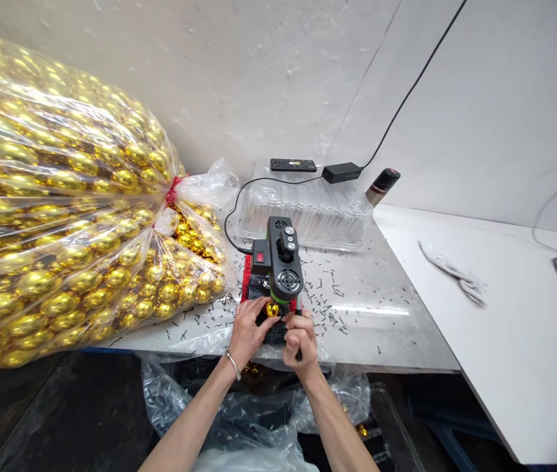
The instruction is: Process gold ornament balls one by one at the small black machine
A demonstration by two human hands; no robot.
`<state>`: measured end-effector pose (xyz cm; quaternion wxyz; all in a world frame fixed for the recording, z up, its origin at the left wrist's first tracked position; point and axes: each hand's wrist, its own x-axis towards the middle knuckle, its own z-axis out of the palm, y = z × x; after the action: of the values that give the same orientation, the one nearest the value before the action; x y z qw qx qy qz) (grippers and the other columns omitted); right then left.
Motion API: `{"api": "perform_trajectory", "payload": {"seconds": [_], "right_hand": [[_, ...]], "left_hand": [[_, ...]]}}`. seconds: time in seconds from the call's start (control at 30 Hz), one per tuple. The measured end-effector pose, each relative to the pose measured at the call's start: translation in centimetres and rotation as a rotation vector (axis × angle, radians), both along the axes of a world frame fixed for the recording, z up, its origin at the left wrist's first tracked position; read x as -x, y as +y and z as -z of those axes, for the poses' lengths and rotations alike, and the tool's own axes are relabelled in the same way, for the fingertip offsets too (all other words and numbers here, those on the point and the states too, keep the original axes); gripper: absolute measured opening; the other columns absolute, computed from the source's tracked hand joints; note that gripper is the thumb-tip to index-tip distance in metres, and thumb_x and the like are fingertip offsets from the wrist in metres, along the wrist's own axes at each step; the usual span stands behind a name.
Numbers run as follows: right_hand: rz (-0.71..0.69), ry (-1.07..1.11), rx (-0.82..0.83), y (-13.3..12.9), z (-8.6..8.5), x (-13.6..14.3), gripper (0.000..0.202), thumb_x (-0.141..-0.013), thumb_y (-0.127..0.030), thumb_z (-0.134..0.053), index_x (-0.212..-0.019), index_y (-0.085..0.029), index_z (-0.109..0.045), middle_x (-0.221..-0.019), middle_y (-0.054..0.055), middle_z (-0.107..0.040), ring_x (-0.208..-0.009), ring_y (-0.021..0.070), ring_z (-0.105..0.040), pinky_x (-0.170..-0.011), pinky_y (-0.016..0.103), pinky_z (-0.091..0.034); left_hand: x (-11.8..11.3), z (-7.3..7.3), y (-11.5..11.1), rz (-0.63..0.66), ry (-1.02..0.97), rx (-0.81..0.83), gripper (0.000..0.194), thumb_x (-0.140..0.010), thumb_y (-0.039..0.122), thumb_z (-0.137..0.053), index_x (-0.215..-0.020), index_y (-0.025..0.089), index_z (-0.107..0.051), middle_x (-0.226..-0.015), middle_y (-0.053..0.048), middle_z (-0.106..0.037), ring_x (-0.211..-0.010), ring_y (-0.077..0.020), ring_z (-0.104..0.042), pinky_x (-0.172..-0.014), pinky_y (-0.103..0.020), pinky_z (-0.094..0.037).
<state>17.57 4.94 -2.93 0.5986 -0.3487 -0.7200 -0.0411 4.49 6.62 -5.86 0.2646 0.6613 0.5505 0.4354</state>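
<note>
A shiny gold ball [272, 309] is pinched between the thumb and fingers of my left hand [248, 328], just below the front end of a black machine [285, 262]. The machine has round vents, a knob and a red switch. My right hand [301, 337] is closed around a slim tool [298, 354]; a dark end shows below the fist and a pale shaft above it, but its kind is unclear. The right fingertips are close to the ball; whether they touch it is hidden. Beneath the machine lies a black and red base [247, 275].
Large clear bags of gold balls [61, 262] fill the left side. Behind the machine lie a clear plastic tray [302, 210], a remote [292, 165] and a power adapter [342, 172]. A spray can [381, 187] stands right. Black scraps litter the metal table [381, 334]; plastic sheeting [258, 419] hangs in front.
</note>
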Motion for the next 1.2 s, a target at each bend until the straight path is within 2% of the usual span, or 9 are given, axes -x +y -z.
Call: {"api": "perform_trajectory", "payload": {"seconds": [0.13,0.27,0.37,0.5,0.6,0.7,0.8,0.97,1.2], "right_hand": [[-0.012,0.052,0.025,-0.3,-1.6,0.0,0.028,-0.094,-0.017,-0.032,-0.069,-0.020,-0.044,-0.070,-0.001,-0.050,-0.064,0.0120,-0.053,-0.069,0.033,-0.047],[-0.010,0.172,0.147,-0.9,-6.1,0.3,0.029,-0.091,-0.010,-0.036,-0.065,-0.020,-0.042,-0.063,-0.002,-0.047,-0.063,0.0116,-0.051,-0.058,0.026,-0.040],[0.001,0.195,0.256,-1.2,-8.7,0.4,0.028,-0.091,-0.010,-0.040,-0.065,-0.020,-0.044,-0.065,0.000,-0.050,-0.066,0.0129,-0.053,-0.060,0.028,-0.040],[-0.023,0.198,0.244,-1.4,-8.7,0.3,0.027,-0.089,-0.010,-0.043,-0.065,-0.020,-0.046,-0.065,0.000,-0.050,-0.065,0.0136,-0.052,-0.060,0.029,-0.040],[-0.035,0.208,0.223,-1.3,-7.3,0.3,0.026,-0.089,-0.011,-0.044,-0.064,-0.020,-0.047,-0.062,0.000,-0.050,-0.064,0.0148,-0.052,-0.060,0.029,-0.040],[-0.027,0.214,0.202,-1.1,-6.3,0.3,0.028,-0.089,-0.010,-0.044,-0.063,-0.020,-0.046,-0.061,0.000,-0.050,-0.064,0.0149,-0.053,-0.059,0.029,-0.040],[-0.022,0.211,0.181,-1.0,-6.1,0.3,0.028,-0.089,-0.009,-0.044,-0.063,-0.020,-0.045,-0.059,0.000,-0.049,-0.064,0.0151,-0.053,-0.059,0.029,-0.039],[-0.027,0.197,0.179,-1.0,-6.0,0.3,0.026,-0.088,-0.008,-0.044,-0.065,-0.020,-0.045,-0.063,0.001,-0.050,-0.062,0.0142,-0.051,-0.057,0.029,-0.040],[-0.025,0.171,0.145,-1.1,-5.9,0.4,0.025,-0.087,-0.006,-0.043,-0.066,-0.020,-0.047,-0.065,0.000,-0.052,-0.062,0.0141,-0.052,-0.056,0.029,-0.040]], "left_hand": [[-0.1,-0.1,0.2,-0.011,-0.042,-0.008,0.031,-0.077,0.030,-0.072,-0.106,0.021,-0.067,-0.106,-0.009,-0.071,-0.100,-0.0264,-0.061,-0.094,-0.042,-0.043],[0.1,-0.7,-0.5,-0.039,-0.147,0.005,0.031,-0.076,0.031,-0.073,-0.105,0.023,-0.069,-0.106,-0.008,-0.071,-0.102,-0.0265,-0.061,-0.096,-0.044,-0.043],[0.7,-0.7,-3.2,-0.038,-0.147,-0.040,0.034,-0.077,0.035,-0.072,-0.109,0.025,-0.068,-0.109,-0.009,-0.070,-0.104,-0.0276,-0.062,-0.096,-0.046,-0.045],[1.4,0.9,-8.3,0.101,-0.017,-0.103,0.041,-0.080,0.037,-0.069,-0.119,0.028,-0.063,-0.111,-0.011,-0.069,-0.102,-0.0266,-0.064,-0.092,-0.044,-0.051],[1.8,1.9,-9.7,0.095,0.035,-0.140,0.046,-0.078,0.041,-0.070,-0.121,0.026,-0.061,-0.110,-0.012,-0.068,-0.098,-0.0256,-0.065,-0.086,-0.040,-0.055],[3.3,0.4,-6.9,-0.056,0.053,-0.245,0.032,-0.085,0.034,-0.062,-0.116,0.024,-0.064,-0.109,-0.012,-0.067,-0.101,-0.0255,-0.063,-0.088,-0.041,-0.054],[6.4,-3.4,-1.0,-0.264,0.115,-0.281,0.027,-0.092,0.023,-0.047,-0.112,0.023,-0.065,-0.113,-0.011,-0.064,-0.111,-0.0257,-0.056,-0.099,-0.044,-0.045],[11.1,-8.5,9.1,-0.344,0.501,0.046,0.028,-0.088,0.009,-0.044,-0.101,0.013,-0.068,-0.118,-0.019,-0.059,-0.117,-0.0317,-0.048,-0.101,-0.048,-0.037],[10.7,-7.3,13.2,-0.283,0.498,0.224,0.016,-0.074,-0.001,-0.054,-0.075,0.008,-0.068,-0.104,-0.025,-0.062,-0.110,-0.0378,-0.054,-0.091,-0.052,-0.041]]}}
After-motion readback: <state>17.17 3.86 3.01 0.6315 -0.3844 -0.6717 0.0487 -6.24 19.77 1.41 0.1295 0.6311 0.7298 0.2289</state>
